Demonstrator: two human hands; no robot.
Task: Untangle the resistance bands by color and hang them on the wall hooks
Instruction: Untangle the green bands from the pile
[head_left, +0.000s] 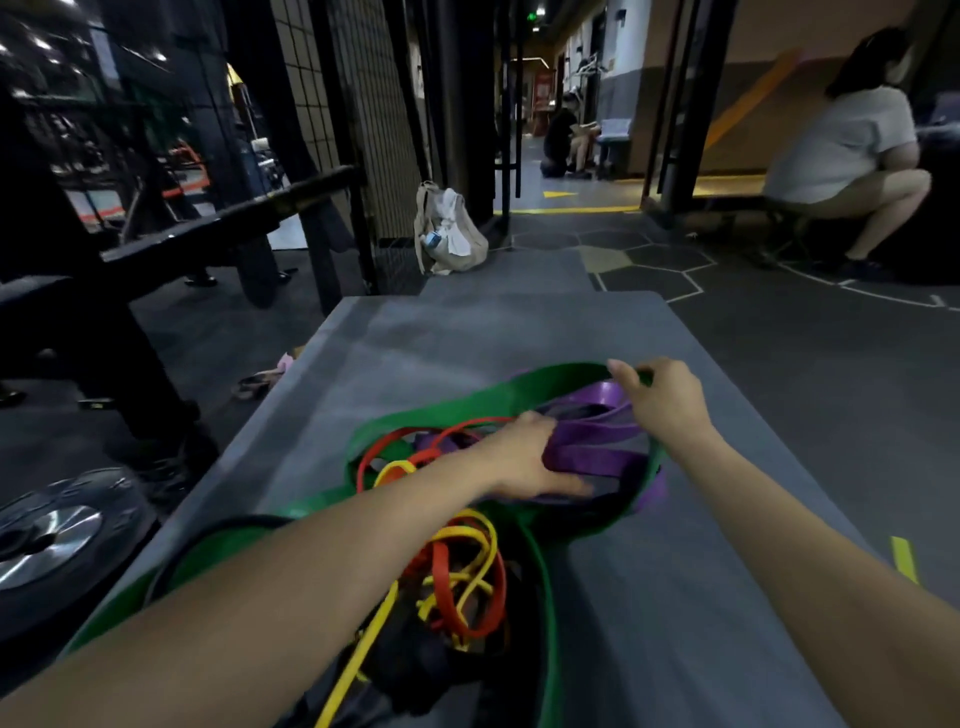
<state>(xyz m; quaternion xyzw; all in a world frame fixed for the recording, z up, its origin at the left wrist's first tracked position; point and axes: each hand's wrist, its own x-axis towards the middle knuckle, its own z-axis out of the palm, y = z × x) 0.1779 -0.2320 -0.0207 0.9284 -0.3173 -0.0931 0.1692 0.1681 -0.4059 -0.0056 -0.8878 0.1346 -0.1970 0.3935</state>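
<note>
Right hand (662, 400) pinches the green band (452, 405) at the loop's far end beyond the purple bands (592, 457), left hand (524, 457) curls round those, nearer, on the mat (467, 332).

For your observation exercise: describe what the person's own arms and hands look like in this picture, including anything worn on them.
Both forearms are bare all the way to the bottom edge of the picture; no sleeves show. The left hand and right hand wear no gloves. No watch, bracelet or wristband appears on either wrist, and no rings can be made out, though the picture is somewhat blurred.
</note>
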